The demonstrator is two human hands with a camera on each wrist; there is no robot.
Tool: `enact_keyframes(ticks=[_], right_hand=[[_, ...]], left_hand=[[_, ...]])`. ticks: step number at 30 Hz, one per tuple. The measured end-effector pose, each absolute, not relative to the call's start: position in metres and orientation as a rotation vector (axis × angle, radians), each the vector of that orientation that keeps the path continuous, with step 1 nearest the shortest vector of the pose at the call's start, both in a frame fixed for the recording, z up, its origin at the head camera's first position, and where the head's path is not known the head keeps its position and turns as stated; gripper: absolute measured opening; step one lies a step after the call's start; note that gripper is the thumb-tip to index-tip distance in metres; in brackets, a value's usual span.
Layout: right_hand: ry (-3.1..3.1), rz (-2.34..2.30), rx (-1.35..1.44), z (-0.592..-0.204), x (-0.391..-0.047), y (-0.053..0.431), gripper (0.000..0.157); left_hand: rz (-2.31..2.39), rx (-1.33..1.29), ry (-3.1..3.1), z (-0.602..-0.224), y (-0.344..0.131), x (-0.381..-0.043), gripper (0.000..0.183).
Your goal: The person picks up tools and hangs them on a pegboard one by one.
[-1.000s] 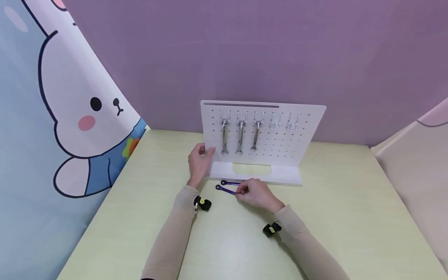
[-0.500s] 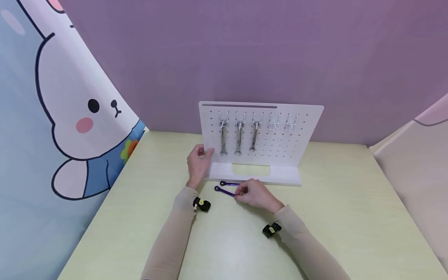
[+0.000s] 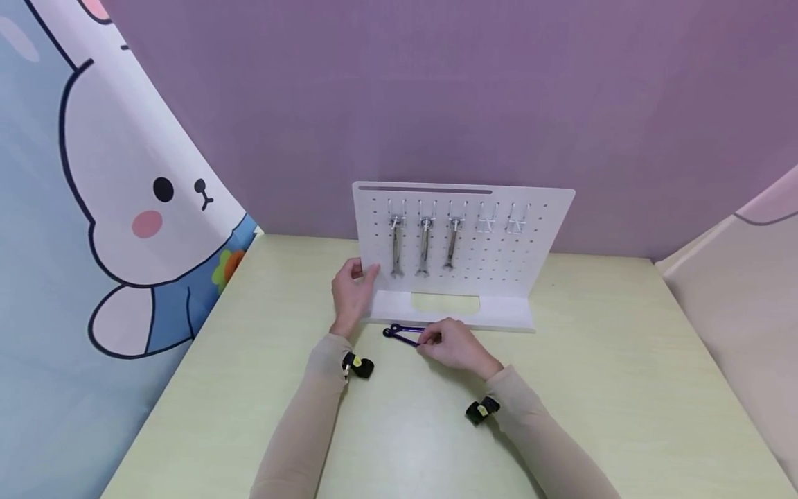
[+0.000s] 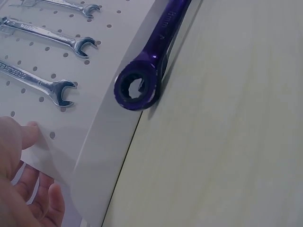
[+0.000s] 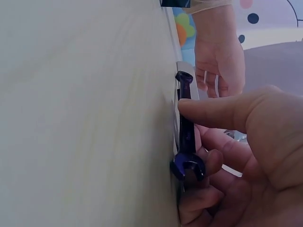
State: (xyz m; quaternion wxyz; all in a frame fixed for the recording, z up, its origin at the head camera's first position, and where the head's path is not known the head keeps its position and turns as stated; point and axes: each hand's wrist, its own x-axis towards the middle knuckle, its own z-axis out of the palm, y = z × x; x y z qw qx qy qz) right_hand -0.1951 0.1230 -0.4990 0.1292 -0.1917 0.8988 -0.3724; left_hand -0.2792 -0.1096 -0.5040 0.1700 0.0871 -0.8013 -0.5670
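Note:
My left hand (image 3: 352, 294) holds the left edge of a white pegboard stand (image 3: 399, 305), thumb on its front face and the other fingers behind. With thumb and fingers, my right hand (image 3: 458, 345) pinches a purple combination wrench (image 5: 187, 135), its open jaw end toward the palm side. A second purple wrench (image 3: 408, 328) lies along the stand's base; the ring ends of both overlap in the head view, and their other ends are hidden by the right hand. Close up in the left wrist view shows a purple ring end (image 4: 155, 49).
Three silver wrenches (image 3: 424, 249) hang by their upper ends from hooks on the pegboard's left and middle. Two bare wire hooks (image 3: 516, 225) sit to their right. The stand rests on a pale wooden table (image 3: 623, 360) before a purple backdrop (image 3: 436, 90).
The ring end of the pinched wrench has swung up toward the other purple wrench, so the two rings now overlap. The left hand keeps its hold on the pegboard; the view shifts slightly.

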Motion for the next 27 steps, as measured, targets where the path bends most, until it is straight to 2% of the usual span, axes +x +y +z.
enact_keyframes(ticks=[13, 21, 27], right_hand=[[2.47, -1.251, -0.618, -0.4978, -0.2009, 0.1278, 0.007], [2.39, -1.334, -0.598, -0.4972, -0.2015, 0.1307, 0.017], [2.386, -1.333, -0.559, -0.496, -0.1989, 0.1319, 0.018]], left_hand=[[-1.636, 0.268, -2.282, -0.5039, -0.1098, -0.2787, 0.037], [-1.615, 0.24, -2.261, -0.5061, -0.1097, -0.2791, 0.034], [-1.614, 0.234, -2.271, -0.5062, -0.1104, -0.28, 0.035]])
